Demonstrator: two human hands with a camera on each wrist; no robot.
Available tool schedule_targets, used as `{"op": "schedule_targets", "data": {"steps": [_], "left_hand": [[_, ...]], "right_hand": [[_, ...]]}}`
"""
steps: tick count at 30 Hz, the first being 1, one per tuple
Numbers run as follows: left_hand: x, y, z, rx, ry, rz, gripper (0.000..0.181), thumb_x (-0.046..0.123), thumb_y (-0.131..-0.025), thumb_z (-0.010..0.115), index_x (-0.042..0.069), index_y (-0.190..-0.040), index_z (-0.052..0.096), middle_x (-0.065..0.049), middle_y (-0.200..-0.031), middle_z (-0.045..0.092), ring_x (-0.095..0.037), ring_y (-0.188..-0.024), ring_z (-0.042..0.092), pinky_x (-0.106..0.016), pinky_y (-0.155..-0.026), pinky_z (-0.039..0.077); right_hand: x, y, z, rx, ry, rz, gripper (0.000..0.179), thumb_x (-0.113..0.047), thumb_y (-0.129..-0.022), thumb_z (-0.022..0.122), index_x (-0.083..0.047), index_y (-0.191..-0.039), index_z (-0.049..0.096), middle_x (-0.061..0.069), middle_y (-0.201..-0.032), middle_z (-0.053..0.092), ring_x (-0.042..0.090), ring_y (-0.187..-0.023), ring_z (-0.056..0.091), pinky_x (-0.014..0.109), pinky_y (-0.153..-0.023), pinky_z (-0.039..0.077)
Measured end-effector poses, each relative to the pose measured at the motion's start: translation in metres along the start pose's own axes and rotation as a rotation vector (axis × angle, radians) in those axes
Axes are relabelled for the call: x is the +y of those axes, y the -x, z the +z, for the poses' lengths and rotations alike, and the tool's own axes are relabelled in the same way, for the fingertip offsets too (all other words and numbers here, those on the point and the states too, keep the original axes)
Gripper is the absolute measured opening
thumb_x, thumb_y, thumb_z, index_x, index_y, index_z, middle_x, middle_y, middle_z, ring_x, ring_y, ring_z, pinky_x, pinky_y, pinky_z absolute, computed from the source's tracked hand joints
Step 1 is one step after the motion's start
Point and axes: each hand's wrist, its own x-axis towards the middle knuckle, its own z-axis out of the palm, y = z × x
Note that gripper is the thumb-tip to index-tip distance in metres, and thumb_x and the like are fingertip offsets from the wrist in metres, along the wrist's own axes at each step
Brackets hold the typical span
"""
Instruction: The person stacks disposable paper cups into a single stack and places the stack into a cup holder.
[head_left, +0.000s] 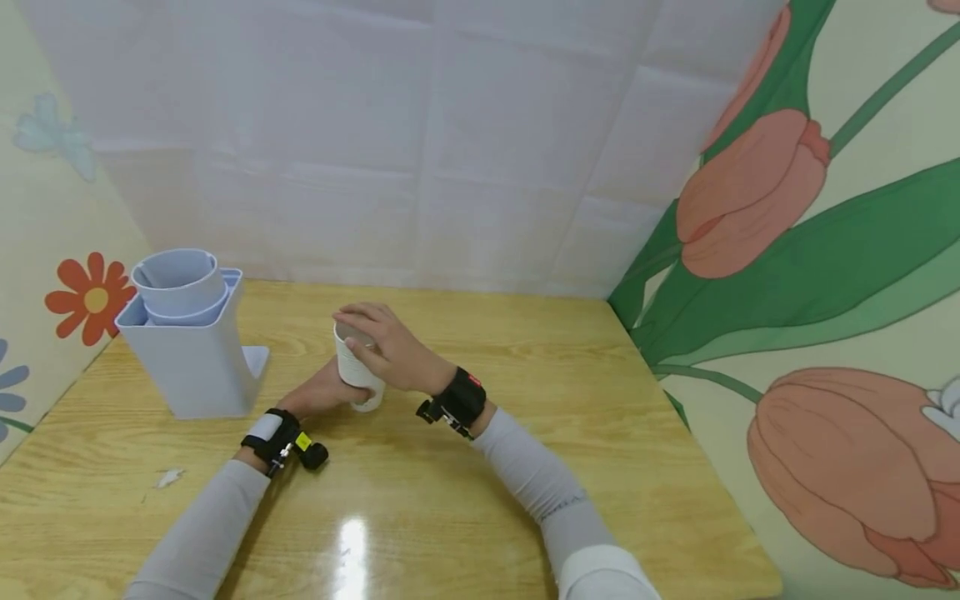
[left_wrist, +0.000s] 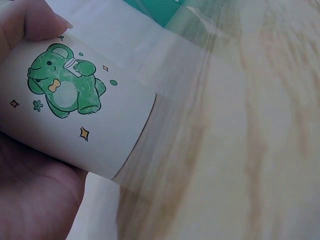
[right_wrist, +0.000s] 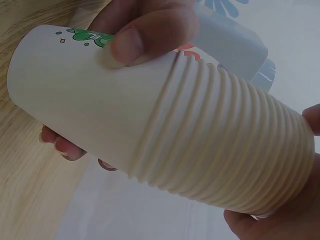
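Note:
A stack of white paper cups (head_left: 351, 367) stands slightly tilted above the wooden table, its open mouths toward the top. My left hand (head_left: 330, 388) grips it low down, round the bottom cup. A green cartoon elephant (left_wrist: 67, 82) is printed on that cup, beside the left thumb. From above, my right hand (head_left: 401, 354) holds the upper end, with fingers and thumb on either side of the top rim. Several ridged cup rims (right_wrist: 225, 140) run closely nested between the two hands in the right wrist view.
At the back left stands a pale blue box-shaped holder (head_left: 195, 371) with a round sleeve (head_left: 180, 287) in its top. White cloth (head_left: 420, 167) hangs behind the wooden table (head_left: 420, 517). Flower-painted walls flank both sides. A small white scuff (head_left: 169, 477) marks the table's left part.

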Motion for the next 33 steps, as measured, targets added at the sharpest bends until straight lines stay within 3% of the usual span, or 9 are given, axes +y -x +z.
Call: {"op": "schedule_targets", "data": {"steps": [9, 15, 18, 20, 25, 27, 29, 31, 33], "left_hand": [[0.0, -0.005, 0.004, -0.016, 0.006, -0.006, 0.057, 0.0, -0.084, 0.071, -0.003, -0.134, 0.043, -0.01, -0.121, 0.059, -0.015, -0.105, 0.059, -0.032, -0.093, 0.048], [0.002, -0.009, 0.004, -0.012, 0.027, -0.014, 0.062, 0.003, -0.083, 0.074, 0.0, -0.136, 0.04, -0.011, -0.122, 0.056, -0.02, -0.109, 0.055, -0.039, -0.097, 0.045], [0.001, -0.007, 0.003, -0.006, 0.022, -0.032, 0.066, 0.006, -0.083, 0.077, 0.002, -0.137, 0.039, -0.013, -0.124, 0.055, -0.022, -0.11, 0.055, -0.041, -0.098, 0.044], [-0.001, -0.004, 0.002, -0.019, 0.006, -0.041, 0.069, 0.007, -0.083, 0.079, 0.003, -0.138, 0.038, -0.014, -0.125, 0.055, -0.024, -0.111, 0.055, -0.042, -0.099, 0.044], [0.004, 0.008, -0.007, -0.024, -0.005, -0.066, 0.083, 0.01, -0.082, 0.082, 0.005, -0.147, 0.031, -0.02, -0.136, 0.05, -0.035, -0.123, 0.051, -0.053, -0.105, 0.041], [0.01, 0.012, -0.011, 0.006, 0.02, -0.049, 0.088, 0.012, -0.085, 0.078, 0.003, -0.154, 0.023, -0.025, -0.147, 0.042, -0.041, -0.133, 0.043, -0.063, -0.111, 0.033], [0.017, 0.015, -0.012, 0.059, 0.088, -0.009, 0.084, 0.019, -0.097, 0.066, 0.0, -0.158, 0.012, -0.028, -0.155, 0.029, -0.04, -0.142, 0.03, -0.067, -0.116, 0.02], [0.024, 0.015, -0.007, 0.16, 0.176, 0.037, 0.074, 0.034, -0.106, 0.05, -0.002, -0.158, 0.011, -0.022, -0.157, 0.026, -0.032, -0.144, 0.024, -0.06, -0.12, 0.013], [0.03, 0.013, 0.002, 0.286, 0.254, 0.1, 0.065, 0.046, -0.109, 0.031, 0.0, -0.155, 0.023, -0.011, -0.151, 0.034, -0.021, -0.14, 0.028, -0.047, -0.118, 0.016]], "right_hand": [[-0.001, 0.005, -0.003, 0.021, -0.014, 0.037, 0.045, -0.015, -0.107, 0.048, 0.001, -0.149, 0.046, 0.018, -0.152, 0.045, 0.03, -0.142, 0.038, 0.039, -0.119, 0.03], [0.002, 0.008, -0.007, 0.12, -0.15, 0.062, 0.05, -0.014, -0.107, 0.049, 0.0, -0.153, 0.037, 0.02, -0.153, 0.043, 0.028, -0.143, 0.04, 0.035, -0.117, 0.034], [0.006, 0.009, -0.005, 0.196, -0.229, 0.053, 0.053, -0.028, -0.11, 0.042, 0.003, -0.152, 0.036, 0.023, -0.152, 0.044, 0.031, -0.141, 0.043, 0.034, -0.117, 0.035], [0.008, 0.01, -0.002, 0.221, -0.253, 0.062, 0.065, -0.044, -0.109, 0.035, 0.006, -0.151, 0.037, 0.025, -0.151, 0.044, 0.034, -0.14, 0.045, 0.035, -0.117, 0.034], [0.016, 0.011, 0.007, 0.187, -0.282, 0.15, 0.099, -0.073, -0.098, 0.018, 0.009, -0.151, 0.033, 0.026, -0.149, 0.044, 0.036, -0.137, 0.045, 0.036, -0.114, 0.037], [0.018, 0.013, 0.01, 0.2, -0.298, 0.185, 0.102, -0.075, -0.097, 0.016, 0.009, -0.153, 0.029, 0.027, -0.147, 0.045, 0.035, -0.135, 0.046, 0.038, -0.113, 0.039], [0.02, 0.014, 0.013, 0.242, -0.313, 0.205, 0.099, -0.073, -0.098, 0.016, 0.009, -0.153, 0.028, 0.027, -0.144, 0.047, 0.035, -0.131, 0.049, 0.039, -0.109, 0.042], [0.02, 0.017, 0.017, 0.286, -0.33, 0.224, 0.095, -0.07, -0.101, 0.018, 0.009, -0.151, 0.03, 0.027, -0.141, 0.049, 0.037, -0.128, 0.051, 0.039, -0.108, 0.043], [0.019, 0.02, 0.022, 0.313, -0.362, 0.237, 0.087, -0.064, -0.104, 0.02, 0.008, -0.149, 0.034, 0.027, -0.139, 0.049, 0.037, -0.126, 0.052, 0.037, -0.106, 0.044]]}}
